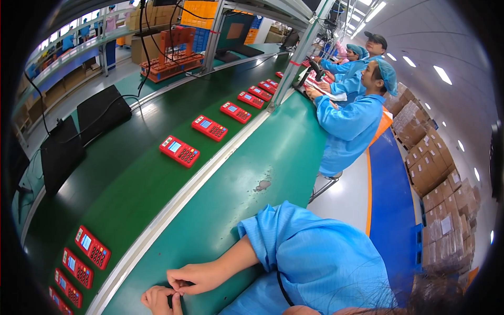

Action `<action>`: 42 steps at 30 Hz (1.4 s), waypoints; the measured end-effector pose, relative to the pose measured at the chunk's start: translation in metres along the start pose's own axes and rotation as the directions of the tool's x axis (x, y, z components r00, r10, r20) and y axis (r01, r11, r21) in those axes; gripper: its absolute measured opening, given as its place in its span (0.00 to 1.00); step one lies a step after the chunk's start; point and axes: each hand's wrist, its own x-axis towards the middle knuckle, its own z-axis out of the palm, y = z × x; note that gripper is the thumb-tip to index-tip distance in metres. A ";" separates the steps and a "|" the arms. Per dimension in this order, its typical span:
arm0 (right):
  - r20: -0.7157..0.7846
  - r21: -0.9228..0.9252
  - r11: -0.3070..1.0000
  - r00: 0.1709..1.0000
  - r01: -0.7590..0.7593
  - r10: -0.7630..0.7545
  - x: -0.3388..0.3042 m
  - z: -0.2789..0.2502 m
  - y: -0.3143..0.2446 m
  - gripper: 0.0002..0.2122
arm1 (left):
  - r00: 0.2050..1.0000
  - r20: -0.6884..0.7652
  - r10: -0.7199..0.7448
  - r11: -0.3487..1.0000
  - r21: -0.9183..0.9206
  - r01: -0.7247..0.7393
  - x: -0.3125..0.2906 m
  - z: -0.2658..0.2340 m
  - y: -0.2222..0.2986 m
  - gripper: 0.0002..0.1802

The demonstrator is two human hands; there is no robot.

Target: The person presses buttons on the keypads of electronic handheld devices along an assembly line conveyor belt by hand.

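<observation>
Both my hands meet low in the picture, over the green bench top [247, 194]. My right hand [195, 277] reaches in from a blue sleeve, its fingers curled and pinched together at the tips. Against those fingertips rest the bent fingers of my left hand [159, 300], which is cut by the lower edge. Whatever the two pinches hold, if anything, is too small or hidden to make out. Nearest to them, on the green conveyor belt beyond a pale metal rail [173, 210], lie red handheld card terminals; one terminal [93, 248] is face up with its screen and keypad showing.
Farther along the belt several more red terminals, one terminal [179, 151] among them, lie in a row. Black flat panels [104, 113] and an orange-red fixture [170, 55] stand past the belt. A co-worker [350, 118] in blue sits at the bench; stacked cartons [430, 157] line the right.
</observation>
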 end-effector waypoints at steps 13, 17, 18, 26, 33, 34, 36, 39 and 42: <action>0.046 -0.056 0.997 0.998 -0.044 0.047 0.007 0.009 -0.002 0.07 | 0.981 0.187 0.046 0.988 -0.151 -0.017 0.012 -0.051 0.016 0.06; 0.110 -0.089 0.996 0.994 -0.007 0.017 0.011 0.016 -0.004 0.09 | 0.964 0.262 0.032 0.994 -0.114 -0.002 0.012 -0.067 0.019 0.06; 0.113 -0.085 0.996 0.993 -0.005 0.015 0.011 0.018 -0.003 0.09 | 0.959 0.281 0.029 0.994 -0.105 0.001 0.012 -0.070 0.019 0.06; 0.164 -0.051 0.989 0.978 0.137 -0.127 0.010 0.023 0.004 0.14 | 0.901 0.434 0.015 0.998 -0.055 0.010 0.012 -0.087 0.021 0.07; 0.214 -0.027 0.995 0.973 0.092 -0.084 0.017 0.032 0.000 0.14 | 0.864 0.504 0.006 1.000 -0.027 0.009 0.004 -0.103 0.025 0.09; 0.213 -0.030 0.995 0.973 0.095 -0.086 0.019 0.033 -0.002 0.14 | 0.864 0.504 0.013 1.000 -0.031 0.003 0.003 -0.104 0.024 0.11; 0.203 -0.018 0.995 0.975 0.094 -0.088 0.020 0.030 0.003 0.14 | 0.884 0.467 0.034 0.999 -0.051 -0.011 0.005 -0.097 0.018 0.10; 0.198 -0.002 0.993 0.974 0.117 -0.114 0.024 0.031 0.003 0.13 | 0.946 0.313 0.087 0.994 -0.096 -0.060 -0.002 -0.085 0.008 0.08; 0.233 0.027 0.991 0.963 0.132 -0.135 0.033 0.040 0.000 0.14 | 0.985 0.145 0.092 0.992 -0.094 -0.079 -0.018 -0.080 -0.001 0.07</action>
